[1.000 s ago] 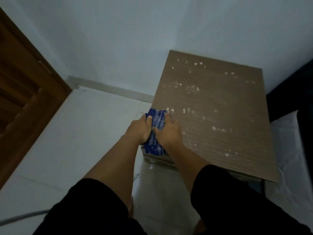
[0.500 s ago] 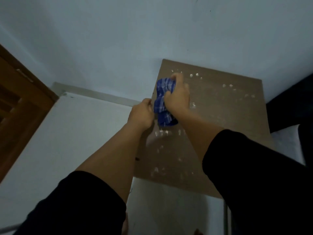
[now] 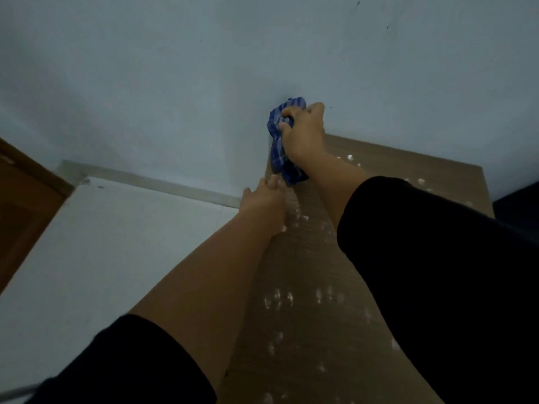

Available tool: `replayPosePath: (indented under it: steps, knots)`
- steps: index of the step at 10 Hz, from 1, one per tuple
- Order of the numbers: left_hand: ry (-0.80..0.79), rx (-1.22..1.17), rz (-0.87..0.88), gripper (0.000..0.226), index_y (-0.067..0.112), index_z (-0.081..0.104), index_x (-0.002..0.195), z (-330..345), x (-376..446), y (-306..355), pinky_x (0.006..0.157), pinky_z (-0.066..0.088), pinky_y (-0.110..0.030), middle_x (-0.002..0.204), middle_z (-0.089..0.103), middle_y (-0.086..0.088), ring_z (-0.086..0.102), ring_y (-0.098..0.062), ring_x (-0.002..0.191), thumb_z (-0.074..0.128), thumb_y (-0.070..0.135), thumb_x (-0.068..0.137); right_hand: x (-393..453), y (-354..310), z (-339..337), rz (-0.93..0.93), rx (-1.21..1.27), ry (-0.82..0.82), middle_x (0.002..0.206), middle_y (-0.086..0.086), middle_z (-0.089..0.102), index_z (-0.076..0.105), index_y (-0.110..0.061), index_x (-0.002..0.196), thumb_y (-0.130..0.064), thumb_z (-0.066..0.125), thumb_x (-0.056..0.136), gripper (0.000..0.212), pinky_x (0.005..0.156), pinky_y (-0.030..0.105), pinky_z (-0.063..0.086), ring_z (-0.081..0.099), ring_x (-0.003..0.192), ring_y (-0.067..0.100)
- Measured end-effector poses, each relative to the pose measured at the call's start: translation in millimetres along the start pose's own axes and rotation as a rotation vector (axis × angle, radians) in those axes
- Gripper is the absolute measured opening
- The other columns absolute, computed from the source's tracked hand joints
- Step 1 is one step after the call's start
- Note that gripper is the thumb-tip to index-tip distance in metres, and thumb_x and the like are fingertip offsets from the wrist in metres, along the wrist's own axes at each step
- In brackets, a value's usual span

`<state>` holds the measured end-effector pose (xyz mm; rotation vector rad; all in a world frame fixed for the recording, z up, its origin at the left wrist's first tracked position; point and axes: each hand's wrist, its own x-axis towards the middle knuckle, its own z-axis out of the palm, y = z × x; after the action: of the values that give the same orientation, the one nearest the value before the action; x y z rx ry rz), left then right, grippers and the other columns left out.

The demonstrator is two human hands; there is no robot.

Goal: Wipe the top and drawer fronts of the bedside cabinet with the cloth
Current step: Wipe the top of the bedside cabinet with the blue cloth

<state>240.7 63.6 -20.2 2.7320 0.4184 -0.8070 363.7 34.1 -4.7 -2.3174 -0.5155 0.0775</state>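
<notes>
The bedside cabinet [image 3: 315,263] shows only its brown wood-grain top, speckled with white spots; its drawer fronts are out of sight. My right hand [image 3: 304,132] grips a bunched blue checked cloth [image 3: 280,153] at the top's far left corner, right against the wall. My left hand [image 3: 264,196] lies flat on the top's left edge just below the cloth, fingers apart and holding nothing. Both arms wear black sleeves.
A pale blue wall [image 3: 204,68] runs behind the cabinet. White floor tiles [image 3: 116,243] lie to the left, bordered by a grey skirting [image 3: 151,185]. A brown wooden door [image 3: 26,205] stands at the far left. Something dark [image 3: 519,205] sits right of the cabinet.
My right hand has carried the cloth from the near left corner up the left side to the far corner by the wall. My left hand let go of the cloth and now rests on the edge.
</notes>
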Motion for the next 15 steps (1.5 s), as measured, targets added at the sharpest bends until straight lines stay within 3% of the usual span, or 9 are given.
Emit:
replayPosePath:
  steps: [1,2,3,6,7,8,10,12,15]
  knots:
    - [0.067,-0.028,0.028,0.103,0.007,0.001,0.152,6,9,-2,0.119,0.014,-0.047,0.163,-0.003,-0.009,0.001,-0.024,0.150,0.072,0.027,0.081,10,7,18,-0.035,-0.045,-0.034,0.111,0.006,0.038,0.057,-0.008,0.123,-0.017,0.051,0.090,0.035,0.081,0.020,0.037,0.054,0.112,0.031]
    - [0.077,-0.043,0.048,0.101,0.009,0.003,0.152,5,10,0,0.118,0.014,-0.046,0.163,-0.003,-0.008,0.003,-0.023,0.150,0.072,0.023,0.080,9,18,37,-0.130,-0.293,-0.113,0.137,0.016,0.033,0.045,-0.011,0.138,-0.031,0.048,0.094,0.048,0.105,0.029,0.034,0.042,0.122,0.029]
    - [0.079,-0.066,0.031,0.092,0.013,0.006,0.154,3,8,2,0.118,0.011,-0.047,0.163,-0.001,-0.007,0.002,-0.023,0.150,0.067,0.017,0.084,7,26,46,-0.097,-0.379,-0.096,0.144,0.015,0.028,0.037,-0.019,0.144,-0.035,0.040,0.096,0.050,0.109,0.035,0.035,0.039,0.126,0.030]
    - [0.010,0.054,-0.076,0.080,0.010,0.000,0.153,-4,7,19,0.118,0.011,-0.049,0.163,-0.004,-0.007,-0.001,-0.023,0.150,0.053,0.023,0.094,5,41,36,-0.072,-0.534,-0.131,0.147,0.018,0.026,0.027,-0.025,0.147,-0.027,0.034,0.099,0.048,0.096,0.037,0.043,0.044,0.122,0.033]
    - [-0.052,0.146,-0.153,0.081,0.004,0.002,0.152,-12,6,34,0.119,0.012,-0.048,0.162,-0.003,-0.010,0.000,-0.026,0.150,0.050,0.033,0.093,4,76,5,0.027,-0.579,-0.113,0.150,0.019,0.022,0.025,-0.025,0.148,-0.023,0.037,0.099,0.050,0.096,0.040,0.042,0.042,0.123,0.037]
    - [0.007,0.168,-0.196,0.071,0.004,0.015,0.150,-10,5,49,0.118,0.015,-0.048,0.161,0.007,-0.012,0.003,-0.029,0.149,0.049,0.030,0.094,-3,110,-30,0.093,-0.617,-0.100,0.153,0.019,0.018,0.024,-0.024,0.149,-0.022,0.037,0.099,0.051,0.096,0.040,0.043,0.039,0.126,0.038]
    - [0.081,0.092,0.035,0.069,0.007,0.006,0.152,18,9,147,0.120,0.010,-0.045,0.163,-0.002,-0.009,-0.003,-0.026,0.150,0.046,0.022,0.097,-27,189,-115,0.199,-0.696,-0.029,0.151,0.022,0.020,0.022,-0.022,0.149,-0.019,0.034,0.100,0.051,0.095,0.041,0.043,0.041,0.124,0.038]
    - [0.044,0.078,0.146,0.076,0.008,0.005,0.152,35,11,233,0.120,0.007,-0.044,0.163,-0.003,-0.008,-0.004,-0.025,0.150,0.052,0.024,0.094,-45,258,-180,0.254,-0.666,0.008,0.145,0.023,0.030,0.025,-0.017,0.147,-0.019,0.034,0.099,0.050,0.098,0.043,0.038,0.039,0.123,0.038]
    - [0.004,0.147,0.062,0.073,0.001,-0.005,0.150,55,11,273,0.119,0.014,-0.043,0.161,-0.008,-0.015,-0.001,-0.030,0.150,0.043,0.020,0.099,-63,290,-219,0.393,-0.598,0.031,0.149,0.021,0.024,0.027,-0.018,0.146,-0.024,0.032,0.101,0.046,0.096,0.044,0.041,0.040,0.124,0.039]
